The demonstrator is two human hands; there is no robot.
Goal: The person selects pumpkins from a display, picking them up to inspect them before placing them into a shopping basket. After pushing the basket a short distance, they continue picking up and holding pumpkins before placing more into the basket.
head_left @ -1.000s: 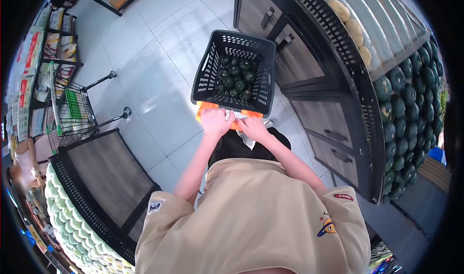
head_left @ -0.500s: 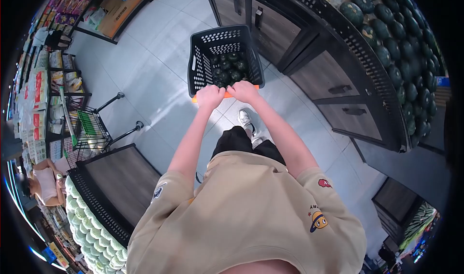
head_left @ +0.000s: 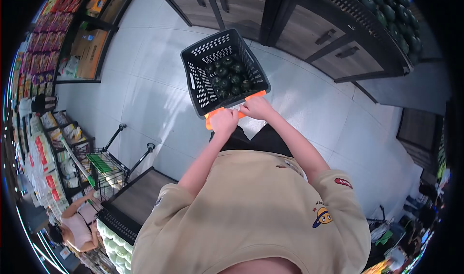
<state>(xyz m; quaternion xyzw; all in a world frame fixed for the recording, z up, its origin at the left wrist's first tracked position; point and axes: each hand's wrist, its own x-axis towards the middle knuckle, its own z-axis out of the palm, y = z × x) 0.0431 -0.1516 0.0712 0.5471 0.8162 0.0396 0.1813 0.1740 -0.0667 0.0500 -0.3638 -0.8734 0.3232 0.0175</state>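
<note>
A black perforated basket [head_left: 194, 88] hangs ahead of my body, with several dark green round squashes [head_left: 231, 73] at its bottom. Along its near side runs an orange handle [head_left: 254, 96]. My left hand [head_left: 225, 121] is wrapped round the handle's left part. My right hand [head_left: 256, 108] grips it further right, close beside the left. The fingers of both hands are curled under and partly hidden.
Dark wood cabinets [head_left: 309, 27] curve across the top right, bearing more squashes [head_left: 386, 8]. At the left stand a shopping cart [head_left: 104, 165], packed shelves [head_left: 46, 42] and a person in a light top [head_left: 77, 230]. A produce stand [head_left: 140, 192] is at lower left.
The view has turned, so the cabinets have shifted up and the left shelves look larger. The basket is tilted differently, its near side lower in view. Both hands still hold the handle.
</note>
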